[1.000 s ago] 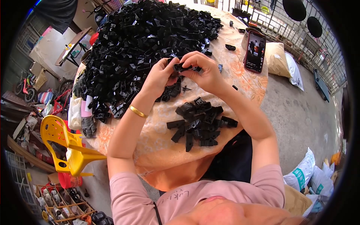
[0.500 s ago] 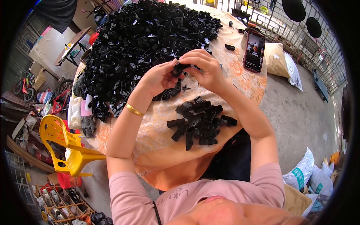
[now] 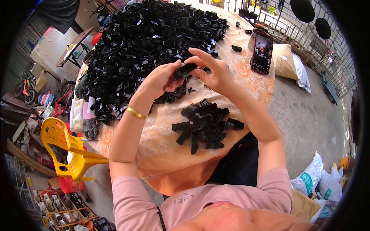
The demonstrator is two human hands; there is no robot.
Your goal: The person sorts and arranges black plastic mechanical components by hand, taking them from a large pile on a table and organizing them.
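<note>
black plastic clip (image 3: 186, 69) pinched between left hand (image 3: 158, 80) and right hand (image 3: 214, 73).

Cluttered backyard workshop: heaped black plastic parts (image 3: 150, 42) on a cloth-covered table (image 3: 162, 154), concrete floor (image 3: 308, 127).

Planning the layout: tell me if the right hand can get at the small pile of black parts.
Probably yes: the small pile lies uncovered just below the right hand, though that hand's grip holds a black part.

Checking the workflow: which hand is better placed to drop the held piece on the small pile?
Right, probably. Both hands grip the black piece, but the right hand is above the small pile; the left hand sits nearer the big heap.
</note>
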